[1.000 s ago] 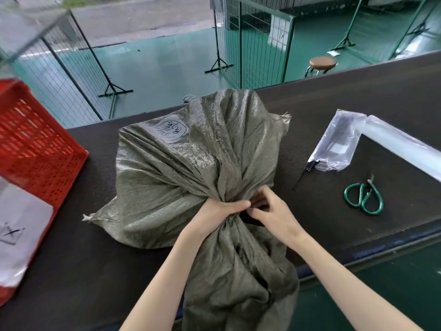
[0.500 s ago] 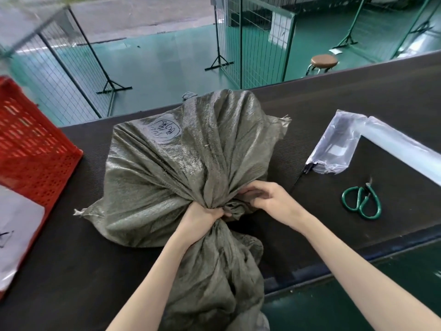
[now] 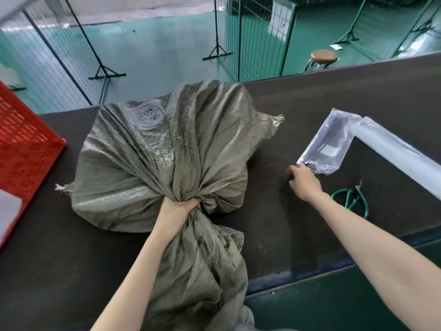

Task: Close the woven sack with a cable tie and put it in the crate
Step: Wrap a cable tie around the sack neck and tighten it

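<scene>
Dark belt point(image 3: 334, 103) carries everything | woven sack point(image 3: 167, 151) lies mid-belt, right of red crate point(image 3: 23, 144), not yet tied | left hand point(image 3: 177, 209) clenches its twisted neck | right hand point(image 3: 303, 180) at plastic bag point(image 3: 334, 144) mouth, I cannot tell its grasp | risk I see: one-handed hold slackens, neck unwinds.

A warehouse-like work hall: green painted floor point(image 3: 148, 56), wire mesh partitions point(image 3: 253, 39) along the top, dark conveyor-style bench point(image 3: 334, 96).
</scene>
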Tool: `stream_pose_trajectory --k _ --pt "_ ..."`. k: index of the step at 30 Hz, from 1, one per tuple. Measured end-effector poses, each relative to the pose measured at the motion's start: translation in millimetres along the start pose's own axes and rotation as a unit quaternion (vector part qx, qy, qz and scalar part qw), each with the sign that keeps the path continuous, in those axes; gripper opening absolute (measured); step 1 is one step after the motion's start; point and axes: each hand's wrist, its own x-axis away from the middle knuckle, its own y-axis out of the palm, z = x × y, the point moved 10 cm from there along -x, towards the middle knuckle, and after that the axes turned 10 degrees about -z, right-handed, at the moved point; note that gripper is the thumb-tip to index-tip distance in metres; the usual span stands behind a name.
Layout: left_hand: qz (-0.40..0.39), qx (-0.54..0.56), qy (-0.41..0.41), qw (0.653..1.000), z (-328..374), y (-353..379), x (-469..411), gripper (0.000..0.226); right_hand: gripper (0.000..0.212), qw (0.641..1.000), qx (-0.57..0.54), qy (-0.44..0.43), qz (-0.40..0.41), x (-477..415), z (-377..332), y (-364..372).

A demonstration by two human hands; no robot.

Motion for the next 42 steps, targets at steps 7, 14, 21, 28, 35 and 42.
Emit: stream_pose_trajectory --k 7,14,21,28,35,42 --pt "0.011 -0.007 -0.021 1.0 -6 -1 0 0.021 0.033 0.976 0.203 -0.08 -0.006 -16 -13 12" --pt "0.025 0.0 -0.032 0.999 -12 -2 1 0.042 0.025 0.887 0.414 -0.201 -0.045 -17 -43 26" --pt "0.032 0.003 -0.034 0.999 -9 -3 3 0.053 0.026 0.849 0.481 -0.208 -0.068 -19 -54 33" --pt "0.02 -0.01 -0.036 0.999 -7 -1 3 0.037 0.028 0.825 0.509 -0.231 -0.088 -13 -59 42" --pt "0.024 0.009 -0.044 0.999 -6 -2 5 0.049 0.027 0.79 0.542 -0.263 -0.116 1 -55 45" --pt "0.0 0.046 -0.077 0.996 -10 2 7 0.061 0.03 0.904 0.286 -0.303 0.095 28 -82 -1"
